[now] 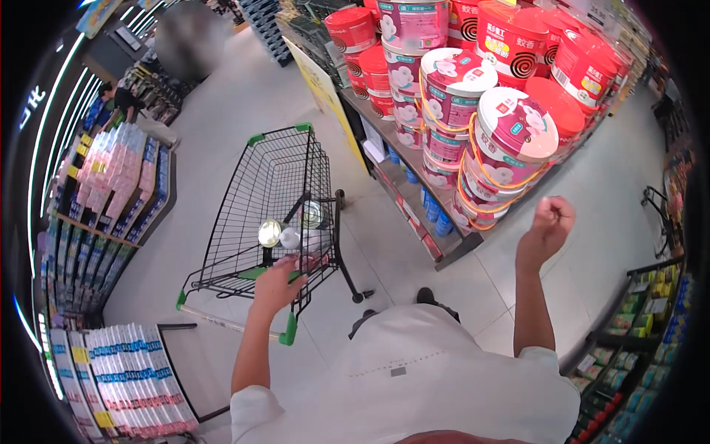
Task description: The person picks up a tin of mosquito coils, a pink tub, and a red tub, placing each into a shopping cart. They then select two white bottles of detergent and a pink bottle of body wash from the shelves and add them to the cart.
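Note:
A black wire shopping cart [251,192] with green corners stands ahead and to the left. In it lie a few items, among them a round shiny container [270,232] and a white rounded thing [290,237]. My left hand [277,287] is over the cart's near right side, by these items, its fingers apart and nothing seen in them. My right hand [550,220] is raised at the right with its fingers curled, near stacked pink-and-white buckets [516,124] with yellow cords. Whether it holds anything small is hidden.
Red tubs [512,38] are stacked behind the buckets on a shelf [451,240]. At left is a display of pink packs [111,166], with a person [126,101] bending beside it. White packs [129,377] stand lower left, and shelves of goods [629,318] lower right.

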{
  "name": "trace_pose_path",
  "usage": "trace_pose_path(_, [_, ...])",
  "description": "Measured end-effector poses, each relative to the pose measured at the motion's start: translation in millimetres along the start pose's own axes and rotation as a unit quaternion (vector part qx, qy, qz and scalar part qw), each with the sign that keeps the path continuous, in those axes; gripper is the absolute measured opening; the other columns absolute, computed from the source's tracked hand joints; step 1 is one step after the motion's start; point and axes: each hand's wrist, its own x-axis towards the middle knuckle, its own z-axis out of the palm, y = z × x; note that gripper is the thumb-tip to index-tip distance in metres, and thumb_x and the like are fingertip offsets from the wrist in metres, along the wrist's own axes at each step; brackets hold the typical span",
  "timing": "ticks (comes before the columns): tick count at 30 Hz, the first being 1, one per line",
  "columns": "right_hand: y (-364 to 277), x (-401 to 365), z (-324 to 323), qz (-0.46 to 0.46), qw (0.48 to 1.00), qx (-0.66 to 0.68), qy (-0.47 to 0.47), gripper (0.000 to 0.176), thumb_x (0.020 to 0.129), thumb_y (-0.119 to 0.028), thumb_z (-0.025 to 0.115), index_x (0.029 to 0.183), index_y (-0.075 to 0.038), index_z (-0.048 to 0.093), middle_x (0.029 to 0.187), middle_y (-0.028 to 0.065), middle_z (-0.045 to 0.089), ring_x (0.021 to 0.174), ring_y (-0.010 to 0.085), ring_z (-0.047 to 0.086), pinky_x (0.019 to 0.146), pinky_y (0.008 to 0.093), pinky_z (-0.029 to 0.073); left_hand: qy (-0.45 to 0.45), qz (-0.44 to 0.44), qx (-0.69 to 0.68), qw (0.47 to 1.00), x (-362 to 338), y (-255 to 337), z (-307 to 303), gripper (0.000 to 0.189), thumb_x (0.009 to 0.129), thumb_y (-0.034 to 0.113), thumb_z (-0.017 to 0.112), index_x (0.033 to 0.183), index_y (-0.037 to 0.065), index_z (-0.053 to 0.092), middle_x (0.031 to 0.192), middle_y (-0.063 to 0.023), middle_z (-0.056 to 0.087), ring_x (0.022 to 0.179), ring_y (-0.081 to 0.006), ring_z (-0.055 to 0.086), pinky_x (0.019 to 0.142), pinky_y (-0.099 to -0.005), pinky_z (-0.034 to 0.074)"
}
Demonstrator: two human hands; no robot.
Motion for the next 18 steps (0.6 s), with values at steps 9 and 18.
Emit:
trace_pose_path(9, [9.3,58.8,21.6,0.140,0.986,0.030,-0.091,0.052,0.107,-0.033,0.030,0.141,0.005,0.039,0.138,0.0179,0.048,0.130,0.0244,0.045,0.110,0.0379,0.032,0.108,0.297,-0.302,0.900,129.3,219.9,-38.2,0.055,0.086,0.033,0.073,0.126,-0.001,0.058,0.119,-0.0160,0.062,0.113,-0.0281,0.060,0.098,-0.0376,0.046])
trace_pose_path(18, [23.0,60.5,28.4,0.185,0.964,0.125,-0.146,0.058,0.107,-0.038,0.032,0.148,0.004,0.029,0.149,0.0182,0.036,0.138,0.0244,0.036,0.113,0.0373,0.028,0.036,0.326,-0.430,0.841,175.2,315.3,-25.2,0.091,0.084,0.052,0.071,0.149,0.002,0.032,0.147,-0.0202,0.040,0.138,-0.0337,0.033,0.114,-0.0462,0.025])
